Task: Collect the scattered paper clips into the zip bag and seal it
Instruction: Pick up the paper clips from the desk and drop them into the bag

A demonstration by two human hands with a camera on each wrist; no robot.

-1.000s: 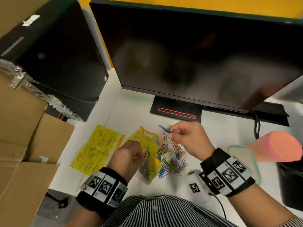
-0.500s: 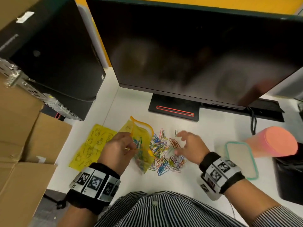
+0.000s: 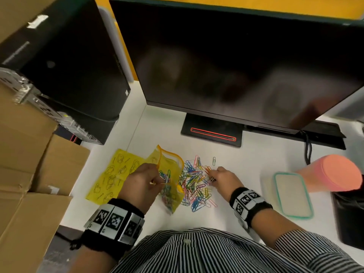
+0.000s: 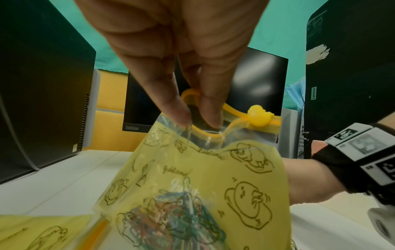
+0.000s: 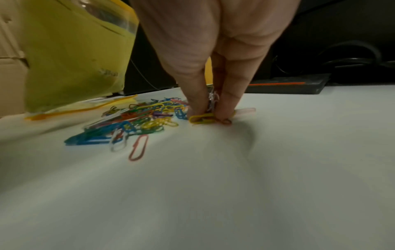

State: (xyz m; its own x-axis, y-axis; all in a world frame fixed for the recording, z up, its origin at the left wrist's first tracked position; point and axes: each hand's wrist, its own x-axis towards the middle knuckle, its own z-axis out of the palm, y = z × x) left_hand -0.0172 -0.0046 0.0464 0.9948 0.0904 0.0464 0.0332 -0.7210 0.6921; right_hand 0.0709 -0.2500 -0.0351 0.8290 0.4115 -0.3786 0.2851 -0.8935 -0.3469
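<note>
A yellow zip bag (image 3: 170, 174) printed with cartoon ducks stands on the white desk with its mouth open. My left hand (image 3: 140, 183) pinches its orange zip rim (image 4: 193, 104) and holds it up; a yellow duck slider (image 4: 259, 117) sits on the track. Coloured paper clips (image 4: 173, 221) lie in the bag's bottom. To its right a heap of loose paper clips (image 3: 195, 184) lies on the desk. My right hand (image 3: 220, 177) is down at the heap's right edge, and its fingertips (image 5: 198, 110) pinch a few clips (image 5: 208, 118) against the desk.
A second yellow duck bag (image 3: 112, 176) lies flat to the left. The monitor (image 3: 236, 66) and its stand (image 3: 212, 133) rise behind. A pink cup (image 3: 332, 174) and a teal-rimmed lid (image 3: 291, 196) are at right. A black PC tower (image 3: 69, 66) and cardboard boxes (image 3: 29, 174) are at left.
My right hand came down from the bag's mouth to the heap and closed its fingertips on clips at the right edge. The left hand kept holding the bag open.
</note>
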